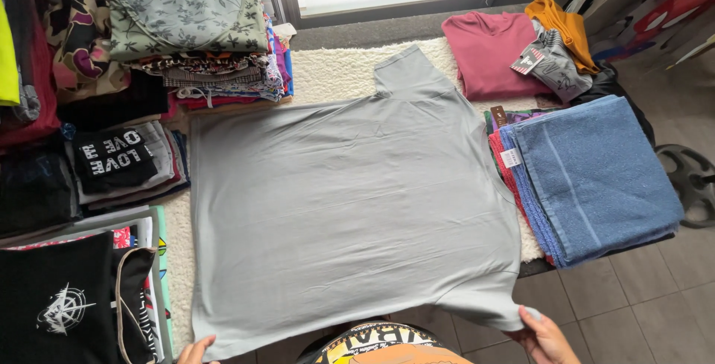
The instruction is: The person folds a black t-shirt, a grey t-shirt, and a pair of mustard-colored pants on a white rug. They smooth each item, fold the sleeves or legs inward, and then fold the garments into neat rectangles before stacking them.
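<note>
A grey shirt (350,215) is laid flat and spread wide over a cream rug (335,74), its collar toward the blue towel (596,174) and its hem toward the stacks of folded clothes (194,36) on the left. The step in hand is judged to be the smoothing and squaring of the shirt, with no fold yet made in the body. The near sleeve is pinched at its edge by the right hand (547,338), fingers closed on the cloth. The left hand (195,350) is seen only in part at the near hem corner; whether its fingers are closed on the cloth cannot be told. Both arms are held low and wide apart. For a next move, an even grip at both near corners would be called for, so that the cloth is lifted without creasing
</note>
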